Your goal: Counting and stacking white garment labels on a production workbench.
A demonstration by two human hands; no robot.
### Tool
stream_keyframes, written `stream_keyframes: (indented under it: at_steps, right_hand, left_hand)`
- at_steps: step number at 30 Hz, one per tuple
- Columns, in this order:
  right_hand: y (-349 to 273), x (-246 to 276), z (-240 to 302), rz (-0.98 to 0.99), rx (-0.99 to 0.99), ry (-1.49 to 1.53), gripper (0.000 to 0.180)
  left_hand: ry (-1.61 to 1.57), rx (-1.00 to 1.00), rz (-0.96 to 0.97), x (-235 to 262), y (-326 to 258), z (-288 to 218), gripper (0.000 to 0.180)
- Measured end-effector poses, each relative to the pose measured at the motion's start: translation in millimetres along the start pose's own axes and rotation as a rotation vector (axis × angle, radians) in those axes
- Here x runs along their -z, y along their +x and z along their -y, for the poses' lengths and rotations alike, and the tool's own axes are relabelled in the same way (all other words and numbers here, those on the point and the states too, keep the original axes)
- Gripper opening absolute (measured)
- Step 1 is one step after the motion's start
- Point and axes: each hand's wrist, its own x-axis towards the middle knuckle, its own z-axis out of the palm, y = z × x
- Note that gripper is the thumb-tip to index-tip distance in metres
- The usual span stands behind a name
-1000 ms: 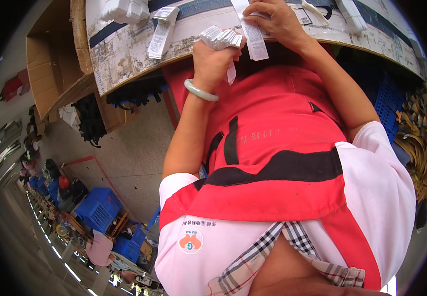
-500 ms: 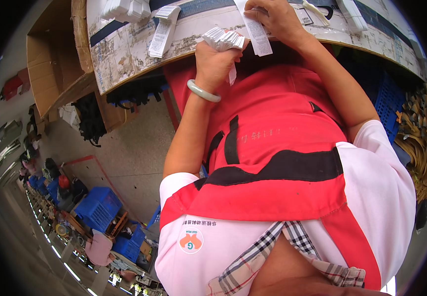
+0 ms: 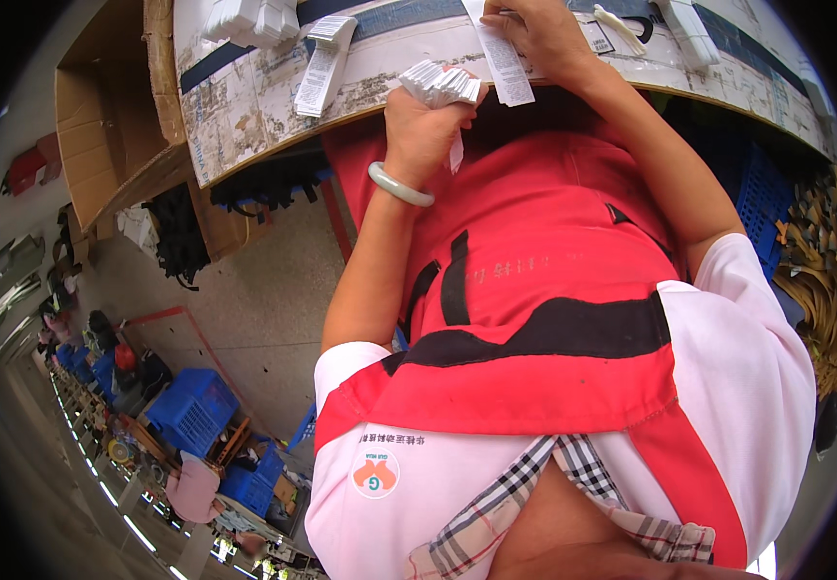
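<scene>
My left hand point(image 3: 418, 133), with a pale bangle point(image 3: 400, 184) at the wrist, is closed round a thick bundle of folded white labels point(image 3: 441, 84) just off the table's near edge. One label end hangs below that fist. At the table edge my right hand point(image 3: 552, 43) has its fingertips closed on a printed white label strip point(image 3: 505, 70), whose lower end reaches past the edge. Between the left hand and the table's left side lies another pile of label strips point(image 3: 325, 75).
The worn, taped tabletop point(image 3: 245, 121) carries more white label bundles point(image 3: 249, 19) at the left and a label stack point(image 3: 689, 34) at the right. An open cardboard box point(image 3: 109, 126) stands left. Blue crates point(image 3: 191, 411) and a person in pink point(image 3: 193, 488) are further off.
Both hands keep nearly the same place and hold. The view has shifted very slightly.
</scene>
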Motion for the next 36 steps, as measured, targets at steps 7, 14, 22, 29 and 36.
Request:
stream_keyframes:
  at_steps: [7, 14, 22, 29, 36]
  right_hand:
    - [1, 0, -3, 0.021, 0.019, -0.018, 0.011]
    - [-1, 13, 0, 0.004, -0.035, 0.119, 0.01]
    - [-1, 60, 60, 0.182, -0.132, 0.526, 0.01]
    - [-7, 64, 59, 0.453, -0.47, 1.035, 0.021]
    - [-12, 60, 64, 0.375, -0.425, 0.835, 0.017]
  left_hand:
    - [-0.057, 0.006, 0.016, 0, 1, 1, 0.014]
    - [0.092, -0.102, -0.022, -3, 2, -4, 0.016]
    - [0.387, -0.533, -0.064, -4, 5, -33, 0.021]
    - [0.119, -0.251, 0.022, 2, -4, -33, 0.022]
    - [0.076, -0.305, -0.016, -1, -7, -28, 0.018]
